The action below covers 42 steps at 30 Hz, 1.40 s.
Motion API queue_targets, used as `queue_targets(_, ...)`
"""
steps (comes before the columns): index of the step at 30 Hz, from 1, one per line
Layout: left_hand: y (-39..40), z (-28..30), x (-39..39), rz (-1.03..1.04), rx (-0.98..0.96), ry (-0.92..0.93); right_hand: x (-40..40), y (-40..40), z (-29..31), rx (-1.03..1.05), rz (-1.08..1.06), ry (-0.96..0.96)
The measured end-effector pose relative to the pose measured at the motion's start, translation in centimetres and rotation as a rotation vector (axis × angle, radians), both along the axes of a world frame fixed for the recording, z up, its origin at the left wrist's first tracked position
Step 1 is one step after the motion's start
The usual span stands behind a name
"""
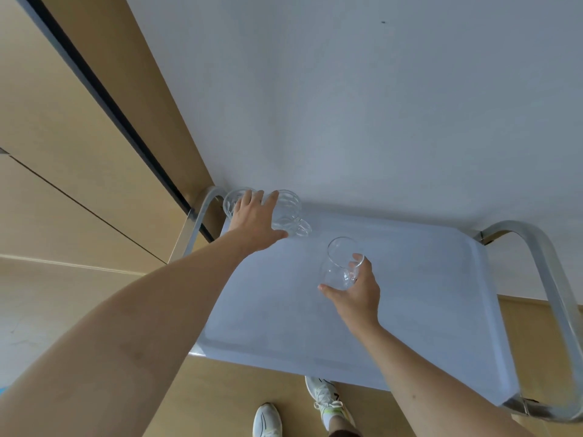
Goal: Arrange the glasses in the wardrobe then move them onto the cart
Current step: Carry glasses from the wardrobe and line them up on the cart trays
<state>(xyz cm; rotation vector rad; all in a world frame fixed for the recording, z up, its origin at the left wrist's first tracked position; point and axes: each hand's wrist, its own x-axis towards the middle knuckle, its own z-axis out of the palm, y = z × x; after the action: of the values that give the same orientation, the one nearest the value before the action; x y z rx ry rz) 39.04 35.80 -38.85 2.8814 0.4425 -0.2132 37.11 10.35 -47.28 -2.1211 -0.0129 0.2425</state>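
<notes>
A clear glass point(340, 263) is gripped by the curled fingers of the right hand point(356, 291) above the cart point(410, 310); two ribbed glasses point(285, 211) are covered by the spread left hand point(255, 220).

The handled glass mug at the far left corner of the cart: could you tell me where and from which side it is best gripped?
Judging by its pose, take the glass mug by its loop handle, which sticks out to the right over bare cart tray, so come from the right. The left hand already covers its left and top, with another glass crowding that side.
</notes>
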Motion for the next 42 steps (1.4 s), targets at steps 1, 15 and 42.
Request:
queue_targets(1, -0.2, 0.2, -0.9, -0.002, -0.004, -0.025, -0.3, 0.0, 0.4, -0.001, 0.000, -0.010)
queue_targets(15, -3.2, 0.9, -12.0, -0.057, -0.035, -0.039, -8.3, -0.3, 4.3, 0.002, -0.038, -0.085)
queue_targets(42, -18.2, -3.4, -31.8, 0.085, -0.151, -0.008, -24.3, -11.7, 1.4, 0.025, 0.111, -0.073)
